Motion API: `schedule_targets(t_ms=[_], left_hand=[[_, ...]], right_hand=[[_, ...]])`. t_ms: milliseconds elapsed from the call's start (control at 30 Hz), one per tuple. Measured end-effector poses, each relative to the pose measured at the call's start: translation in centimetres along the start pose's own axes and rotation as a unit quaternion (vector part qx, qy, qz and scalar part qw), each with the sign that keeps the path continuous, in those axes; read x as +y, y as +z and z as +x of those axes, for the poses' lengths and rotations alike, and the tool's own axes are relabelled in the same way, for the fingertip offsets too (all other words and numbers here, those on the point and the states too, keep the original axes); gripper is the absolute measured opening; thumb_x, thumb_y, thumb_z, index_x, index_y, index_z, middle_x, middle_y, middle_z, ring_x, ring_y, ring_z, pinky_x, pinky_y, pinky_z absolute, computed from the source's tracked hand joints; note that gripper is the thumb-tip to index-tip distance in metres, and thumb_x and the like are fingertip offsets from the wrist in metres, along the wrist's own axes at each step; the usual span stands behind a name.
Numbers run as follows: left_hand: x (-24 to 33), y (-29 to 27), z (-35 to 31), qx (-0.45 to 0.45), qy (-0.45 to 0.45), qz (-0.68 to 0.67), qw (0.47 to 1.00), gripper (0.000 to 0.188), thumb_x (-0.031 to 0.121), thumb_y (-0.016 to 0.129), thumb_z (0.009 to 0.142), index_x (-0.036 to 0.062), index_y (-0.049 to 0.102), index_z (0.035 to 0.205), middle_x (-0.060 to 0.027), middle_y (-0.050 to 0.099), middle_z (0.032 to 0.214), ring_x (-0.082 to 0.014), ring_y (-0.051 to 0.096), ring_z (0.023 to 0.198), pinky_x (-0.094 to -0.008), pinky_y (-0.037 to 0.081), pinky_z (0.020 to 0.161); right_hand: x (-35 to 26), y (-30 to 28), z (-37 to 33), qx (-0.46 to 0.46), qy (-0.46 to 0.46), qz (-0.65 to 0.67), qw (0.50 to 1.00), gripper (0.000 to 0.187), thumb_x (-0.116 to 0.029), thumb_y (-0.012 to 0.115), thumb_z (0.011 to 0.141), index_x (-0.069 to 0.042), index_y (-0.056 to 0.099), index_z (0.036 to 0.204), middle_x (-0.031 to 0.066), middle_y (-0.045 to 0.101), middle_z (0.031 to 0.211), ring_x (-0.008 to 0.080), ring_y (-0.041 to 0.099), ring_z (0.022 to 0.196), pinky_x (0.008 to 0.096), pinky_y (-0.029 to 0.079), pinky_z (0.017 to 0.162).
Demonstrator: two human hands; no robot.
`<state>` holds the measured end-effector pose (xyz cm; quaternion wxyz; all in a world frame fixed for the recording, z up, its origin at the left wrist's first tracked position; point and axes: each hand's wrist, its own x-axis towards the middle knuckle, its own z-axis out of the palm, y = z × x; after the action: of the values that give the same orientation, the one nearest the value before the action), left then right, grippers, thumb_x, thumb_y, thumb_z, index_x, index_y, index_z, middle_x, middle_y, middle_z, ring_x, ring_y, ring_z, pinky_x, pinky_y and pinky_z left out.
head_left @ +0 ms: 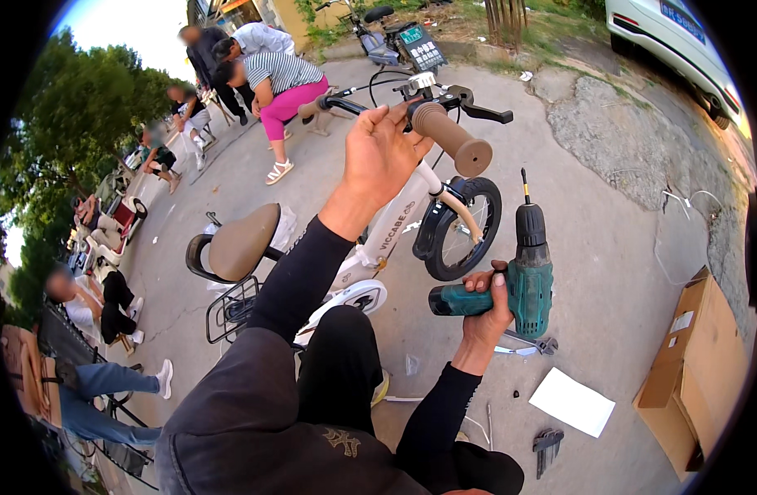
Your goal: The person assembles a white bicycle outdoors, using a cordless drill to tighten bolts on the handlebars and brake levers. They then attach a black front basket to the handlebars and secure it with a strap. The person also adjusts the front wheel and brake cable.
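My left hand [382,157] is raised at the handlebar of a small white children's bicycle [389,227], its fingers closed around the bar beside the brown grip [449,136]. The fingertips are partly hidden behind the bar. A silver bell [421,81] and a black brake lever [487,114] sit close by. In my right hand [487,318] is a green and black cordless drill [530,289], held by its handle, with a long bit [525,186] pointing away from me. The drill is apart from the bicycle, to the right of its front wheel [469,231].
Below the drill lie an adjustable wrench [544,345], a white sheet [572,402] and a hex key set [548,450]. An open cardboard box [696,371] stands at right. Several people sit or stand at left and behind; a white car [684,41] is parked at the far right.
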<state>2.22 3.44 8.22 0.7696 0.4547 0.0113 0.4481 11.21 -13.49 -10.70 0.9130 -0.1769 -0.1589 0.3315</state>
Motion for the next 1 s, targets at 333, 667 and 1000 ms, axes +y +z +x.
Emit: schedule_targets(t_ms=[333,667,1000], left_hand=[[0.9,0.3,-0.3,-0.002,-0.01,0.119,0.993,0.06,0.031,0.04,0.098,-0.0092,0.031,0.142,-0.0216,0.043,0.146,-0.0308,0.039,0.139,-0.0448,0.024,0.121],[1.2,-0.3,0.3,-0.082,-0.018,0.075,0.994,0.052,0.041,0.047,0.101,-0.0011,0.049,0.132,-0.0167,0.06,0.127,-0.0323,0.055,0.122,-0.0475,0.04,0.109],[2.8,-0.8,0.4,-0.115,-0.079,0.059,0.988,0.061,0.045,0.048,0.101,-0.0069,0.045,0.134,-0.0225,0.051,0.138,-0.0362,0.045,0.133,-0.0482,0.035,0.114]], right_hand=[[-1.8,-5.2,0.2,0.076,-0.046,-0.029,0.996,0.031,-0.019,0.066,0.092,0.002,0.057,0.113,0.0042,0.054,0.07,0.0192,0.06,0.069,0.0395,0.051,0.074],[-0.5,-19.5,-3.1,0.175,0.132,-0.421,0.88,0.017,-0.011,0.071,0.085,-0.002,0.067,0.099,0.0033,0.063,0.073,0.0147,0.06,0.06,0.0319,0.05,0.059],[6.3,-24.5,-9.1,-0.119,0.246,-0.785,0.555,0.057,-0.025,0.085,0.061,-0.012,0.07,0.115,0.0154,0.073,0.103,0.035,0.068,0.099,0.0438,0.054,0.084]])
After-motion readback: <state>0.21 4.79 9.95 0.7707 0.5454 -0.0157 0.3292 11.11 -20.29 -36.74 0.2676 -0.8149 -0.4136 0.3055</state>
